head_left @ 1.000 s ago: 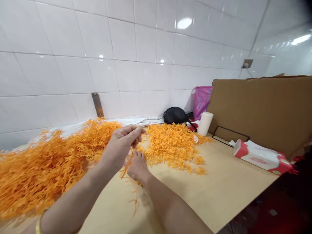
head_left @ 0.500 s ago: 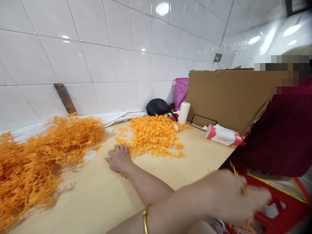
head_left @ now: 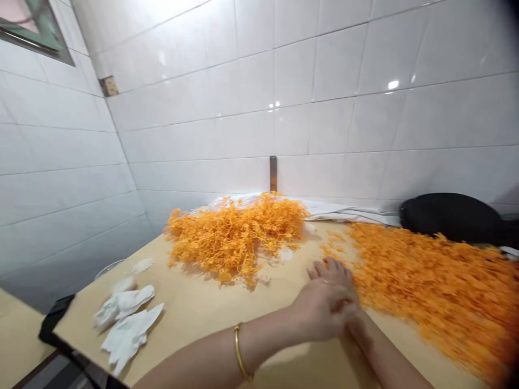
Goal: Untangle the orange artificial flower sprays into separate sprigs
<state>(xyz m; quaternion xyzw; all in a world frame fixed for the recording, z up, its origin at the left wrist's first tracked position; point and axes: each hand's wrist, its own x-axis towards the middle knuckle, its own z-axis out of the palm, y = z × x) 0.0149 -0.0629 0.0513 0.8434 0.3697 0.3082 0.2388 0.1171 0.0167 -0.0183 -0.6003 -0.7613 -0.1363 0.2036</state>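
My right hand point(head_left: 335, 274) rests on the tan tabletop, fingers stretched out and apart, at the left edge of a spread of small orange plastic sprig pieces point(head_left: 430, 281). Crossing over my right wrist is my left hand point(head_left: 320, 313), with a gold bangle point(head_left: 238, 354) on its forearm. Its fingers look curled but are smeared by motion, so what they hold, if anything, is hidden. A tall tangled heap of orange plastic sprigs point(head_left: 231, 237) lies to the left of my hands, with a white flower-shaped piece point(head_left: 286, 254) at its right side.
Crumpled white tissues or gloves point(head_left: 130, 324) lie near the table's left edge. Another white flower-shaped piece point(head_left: 142, 265) is behind them. A black bag point(head_left: 452, 216) stands at the back right, and white cloth point(head_left: 348, 212) runs along the tiled wall point(head_left: 324, 124).
My view has swung left. My left hand has come back from above the red crate, where orange bits showed at its fingers, to over my right wrist. The right hand stays by the pieces.
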